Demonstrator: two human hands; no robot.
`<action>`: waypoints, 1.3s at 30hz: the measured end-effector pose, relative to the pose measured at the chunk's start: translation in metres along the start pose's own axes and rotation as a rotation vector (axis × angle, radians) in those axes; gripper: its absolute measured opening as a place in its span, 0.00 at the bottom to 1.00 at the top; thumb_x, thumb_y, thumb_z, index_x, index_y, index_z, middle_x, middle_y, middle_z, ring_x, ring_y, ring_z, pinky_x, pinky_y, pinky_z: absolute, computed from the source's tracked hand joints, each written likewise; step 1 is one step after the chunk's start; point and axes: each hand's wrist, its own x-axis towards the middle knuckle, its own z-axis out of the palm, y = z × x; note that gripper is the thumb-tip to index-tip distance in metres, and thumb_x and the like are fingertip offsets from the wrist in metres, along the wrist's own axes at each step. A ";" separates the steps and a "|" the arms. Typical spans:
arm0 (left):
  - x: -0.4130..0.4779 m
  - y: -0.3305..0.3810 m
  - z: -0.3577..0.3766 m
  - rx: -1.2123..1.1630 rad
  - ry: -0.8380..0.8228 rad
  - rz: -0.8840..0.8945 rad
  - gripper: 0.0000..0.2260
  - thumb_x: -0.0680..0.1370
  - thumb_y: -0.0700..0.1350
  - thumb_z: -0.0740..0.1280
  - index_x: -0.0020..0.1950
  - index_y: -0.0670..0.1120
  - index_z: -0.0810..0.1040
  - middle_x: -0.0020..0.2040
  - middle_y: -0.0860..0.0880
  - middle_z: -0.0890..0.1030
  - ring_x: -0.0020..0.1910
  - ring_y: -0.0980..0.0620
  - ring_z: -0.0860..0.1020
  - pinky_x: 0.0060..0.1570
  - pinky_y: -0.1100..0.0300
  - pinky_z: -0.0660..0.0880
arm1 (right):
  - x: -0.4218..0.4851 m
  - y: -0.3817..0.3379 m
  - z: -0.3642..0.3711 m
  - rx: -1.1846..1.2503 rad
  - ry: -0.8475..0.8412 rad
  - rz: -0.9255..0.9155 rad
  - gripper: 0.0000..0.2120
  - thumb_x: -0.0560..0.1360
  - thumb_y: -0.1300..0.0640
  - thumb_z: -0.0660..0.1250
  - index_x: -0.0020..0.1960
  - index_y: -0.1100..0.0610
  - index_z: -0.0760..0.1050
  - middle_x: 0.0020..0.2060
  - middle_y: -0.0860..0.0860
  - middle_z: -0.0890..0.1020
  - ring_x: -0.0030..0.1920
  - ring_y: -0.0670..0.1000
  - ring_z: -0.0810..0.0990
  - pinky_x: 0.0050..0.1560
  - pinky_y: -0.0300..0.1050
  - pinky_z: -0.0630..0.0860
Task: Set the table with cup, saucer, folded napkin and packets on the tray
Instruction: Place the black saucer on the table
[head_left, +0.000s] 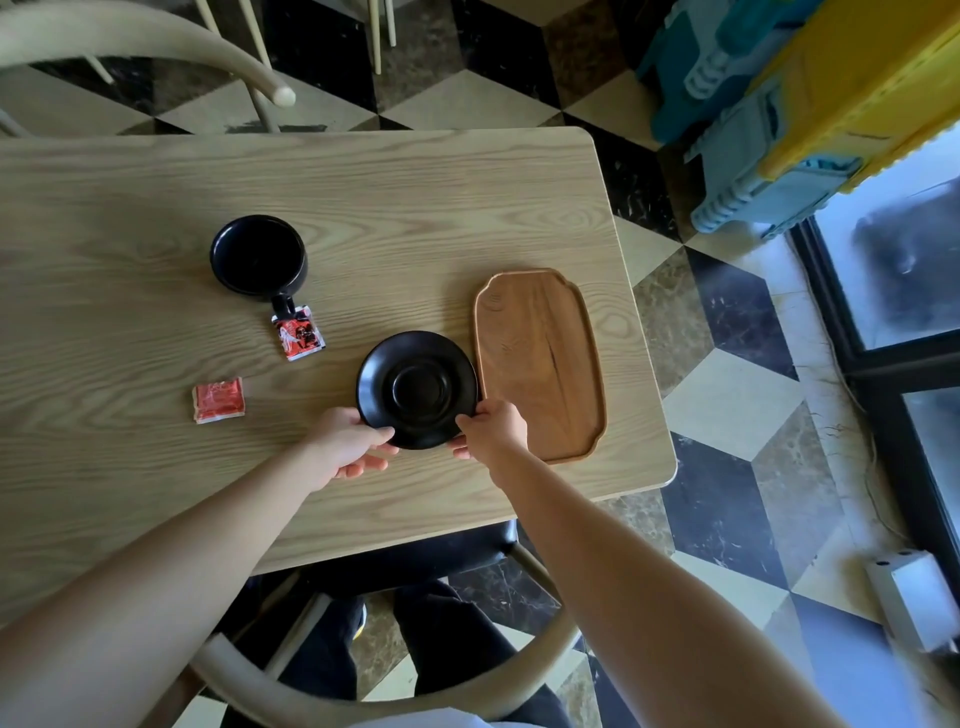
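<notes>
A black saucer (417, 388) lies on the pale wooden table, just left of the empty brown wooden tray (540, 364). My left hand (347, 441) grips the saucer's near left rim, and my right hand (492, 428) grips its near right rim. A black cup (258, 255) stands at the back left, its handle pointing toward me. A red, black and white packet (298, 332) lies right at the cup's handle. A second, red packet (218, 399) lies farther left and nearer to me. No napkin is in view.
The table (156, 182) ends just right of the tray and drops to a checkered floor. A chair (363, 691) sits under me, another chair's curved back (156, 47) is beyond the far edge. Blue and yellow plastic items (810, 104) stand at the upper right.
</notes>
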 end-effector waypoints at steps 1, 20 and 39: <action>0.000 0.000 0.001 -0.001 0.001 0.004 0.04 0.76 0.42 0.69 0.49 0.44 0.77 0.40 0.45 0.86 0.32 0.50 0.82 0.26 0.63 0.67 | -0.001 0.000 -0.001 -0.004 0.005 -0.002 0.04 0.77 0.61 0.68 0.52 0.60 0.79 0.41 0.57 0.87 0.33 0.51 0.87 0.34 0.40 0.83; -0.010 -0.012 -0.013 -0.015 -0.020 0.078 0.09 0.77 0.46 0.68 0.53 0.42 0.74 0.48 0.45 0.85 0.40 0.48 0.83 0.37 0.59 0.72 | -0.015 0.000 -0.014 -0.313 0.217 -0.101 0.19 0.77 0.49 0.61 0.36 0.59 0.79 0.25 0.55 0.83 0.24 0.52 0.83 0.33 0.50 0.85; -0.007 0.049 -0.149 0.005 0.543 0.385 0.26 0.67 0.41 0.77 0.62 0.46 0.69 0.54 0.46 0.80 0.48 0.43 0.82 0.50 0.46 0.81 | 0.003 -0.161 0.081 -0.349 -0.180 -0.564 0.25 0.75 0.66 0.69 0.70 0.54 0.69 0.59 0.54 0.78 0.47 0.58 0.84 0.30 0.54 0.83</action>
